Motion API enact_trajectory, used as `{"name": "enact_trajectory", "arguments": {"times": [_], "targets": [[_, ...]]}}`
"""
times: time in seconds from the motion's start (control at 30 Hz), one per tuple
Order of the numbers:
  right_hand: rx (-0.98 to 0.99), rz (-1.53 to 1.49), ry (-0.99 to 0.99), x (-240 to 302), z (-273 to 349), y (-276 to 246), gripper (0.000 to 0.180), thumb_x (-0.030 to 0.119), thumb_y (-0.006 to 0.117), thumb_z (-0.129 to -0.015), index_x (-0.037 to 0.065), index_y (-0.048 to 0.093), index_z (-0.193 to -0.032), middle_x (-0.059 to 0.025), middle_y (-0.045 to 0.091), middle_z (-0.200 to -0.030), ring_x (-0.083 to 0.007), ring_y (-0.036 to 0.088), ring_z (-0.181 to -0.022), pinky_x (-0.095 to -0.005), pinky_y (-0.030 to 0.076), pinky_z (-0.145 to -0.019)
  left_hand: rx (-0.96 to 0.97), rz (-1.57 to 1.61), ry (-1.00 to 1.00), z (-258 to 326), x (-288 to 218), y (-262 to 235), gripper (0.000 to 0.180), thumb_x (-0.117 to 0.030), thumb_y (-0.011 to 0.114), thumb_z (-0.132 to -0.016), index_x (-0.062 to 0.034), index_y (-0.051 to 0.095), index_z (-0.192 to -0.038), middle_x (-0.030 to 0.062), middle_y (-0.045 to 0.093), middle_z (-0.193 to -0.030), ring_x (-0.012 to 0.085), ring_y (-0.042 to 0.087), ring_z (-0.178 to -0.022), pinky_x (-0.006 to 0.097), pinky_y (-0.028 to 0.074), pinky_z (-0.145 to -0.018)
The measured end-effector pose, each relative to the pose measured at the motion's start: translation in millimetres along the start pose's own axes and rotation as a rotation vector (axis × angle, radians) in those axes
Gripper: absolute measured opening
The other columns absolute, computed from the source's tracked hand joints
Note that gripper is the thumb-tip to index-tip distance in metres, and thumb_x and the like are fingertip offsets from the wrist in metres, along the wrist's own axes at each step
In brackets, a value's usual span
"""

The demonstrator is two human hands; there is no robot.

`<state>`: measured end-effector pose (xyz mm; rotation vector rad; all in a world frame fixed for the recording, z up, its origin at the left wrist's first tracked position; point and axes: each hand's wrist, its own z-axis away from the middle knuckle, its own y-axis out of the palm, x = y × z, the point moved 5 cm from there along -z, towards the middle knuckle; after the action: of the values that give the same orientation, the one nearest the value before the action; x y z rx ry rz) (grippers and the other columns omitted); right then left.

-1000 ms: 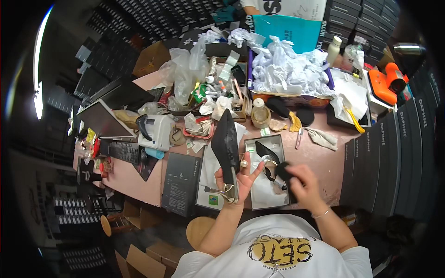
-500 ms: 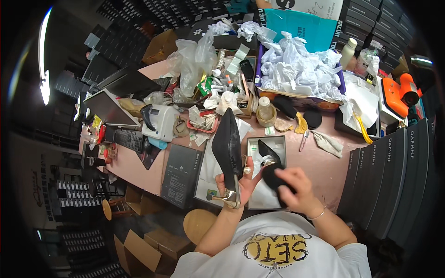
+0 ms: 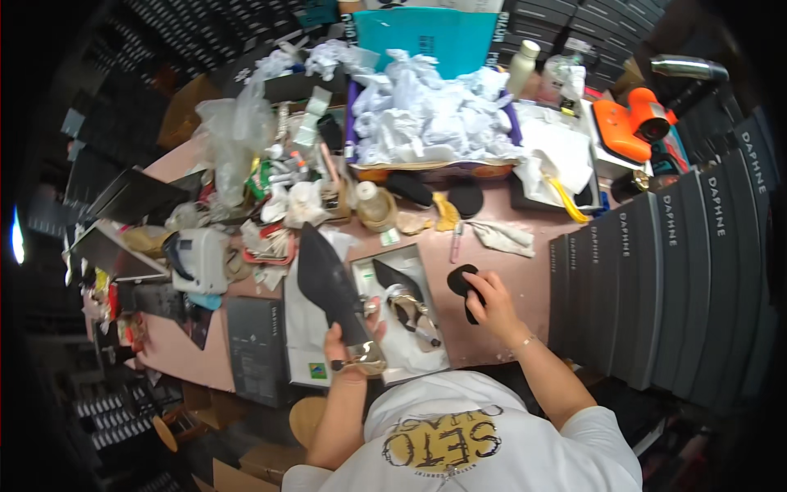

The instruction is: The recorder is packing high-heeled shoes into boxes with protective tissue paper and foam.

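My left hand (image 3: 373, 321) is closed around a black pointed high-heeled shoe (image 3: 328, 283), whose shiny gold heel (image 3: 367, 357) is by my wrist. The toe tilts up and to the left, over the edge of an open shoe box. A second black shoe (image 3: 399, 283), also with shiny gold at its heel, lies in that box (image 3: 440, 348) on white paper. To the right of the box, my right hand (image 3: 490, 300) grips a black rounded pad (image 3: 461, 280) just over the pink tabletop (image 3: 525, 283). The pad is apart from the shoe.
A tall row of dark shoe boxes (image 3: 648, 287) borders the right side. Behind stands a purple-edged bin (image 3: 516, 135) piled with crumpled white paper. A bottle (image 3: 373, 205), a cloth (image 3: 502, 238), a pink pen (image 3: 456, 244) and black pads (image 3: 466, 197) lie nearer.
My view has swung to the right, so the table appears further left. My right hand has moved the pad away from the shoe. The held shoe now leans more to the left.
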<state>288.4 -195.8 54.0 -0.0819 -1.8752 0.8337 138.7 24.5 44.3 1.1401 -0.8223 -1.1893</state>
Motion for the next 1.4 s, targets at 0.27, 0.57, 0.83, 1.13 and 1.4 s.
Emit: {"name": "enact_trajectory", "arguments": {"times": [0.27, 0.57, 0.83, 1.13, 1.4], "targets": [[0.058, 0.407, 0.082, -123.2, -45.3, 20.6, 0.033, 0.023, 0.065, -0.081, 0.009, 0.062, -0.111, -0.0102, 0.059, -0.107, -0.0277, 0.052, -0.104, -0.0414, 0.037, -0.087, -0.160, 0.093, 0.005, -10.1, 17.1, -18.6, 0.063, -0.040, 0.069, -0.082, 0.0048, 0.050, -0.122, 0.0178, 0.057, -0.114, 0.0288, 0.051, -0.113, 0.036, 0.052, -0.081], [0.138, 0.461, -0.075, -199.9, -79.7, 31.6, 0.016, 0.013, 0.066, -0.078, 0.006, 0.068, -0.092, -0.0123, 0.062, -0.084, -0.0288, 0.060, -0.086, -0.0385, 0.045, -0.076, -0.141, 0.165, -0.135, -7.1, 58.1, 13.7, 0.058, -0.047, 0.062, -0.085, -0.0061, 0.052, -0.125, 0.0072, 0.059, -0.111, 0.0182, 0.054, -0.093, 0.028, 0.044, -0.069], [0.353, -0.432, 0.120, 69.3, -40.9, -22.0, 0.012, 0.009, 0.066, -0.083, 0.000, 0.069, -0.091, -0.0084, 0.064, -0.080, -0.0171, 0.060, -0.074, -0.0297, 0.048, -0.069, -0.025, 0.215, -0.146, 7.3, 61.1, 11.4, 0.057, -0.049, 0.061, -0.085, -0.0071, 0.053, -0.123, 0.0034, 0.058, -0.101, 0.0131, 0.041, -0.072, 0.024, 0.036, -0.059], [0.122, -0.098, -0.554, 179.9, 16.4, 8.2, 0.041, -0.003, 0.070, -0.068, 0.005, 0.065, -0.108, -0.0054, 0.059, -0.086, -0.0224, 0.057, -0.071, -0.0310, 0.046, -0.061, -0.022, -0.013, -0.121, 40.4, 54.4, 31.7, 0.063, -0.052, 0.054, -0.089, -0.0074, 0.045, -0.133, 0.0112, 0.057, -0.124, 0.0228, 0.057, -0.113, 0.036, 0.046, -0.099], [0.164, -0.200, -0.568, 195.7, 55.9, 24.6, 0.046, -0.002, 0.067, -0.065, 0.002, 0.062, -0.111, -0.0082, 0.059, -0.090, -0.0239, 0.057, -0.076, -0.0333, 0.045, -0.066, 0.243, 0.076, -0.233, 60.9, 42.2, 18.3, 0.062, -0.056, 0.049, -0.090, -0.0053, 0.049, -0.127, 0.0132, 0.062, -0.109, 0.0203, 0.061, -0.091, 0.035, 0.050, -0.081]]}}
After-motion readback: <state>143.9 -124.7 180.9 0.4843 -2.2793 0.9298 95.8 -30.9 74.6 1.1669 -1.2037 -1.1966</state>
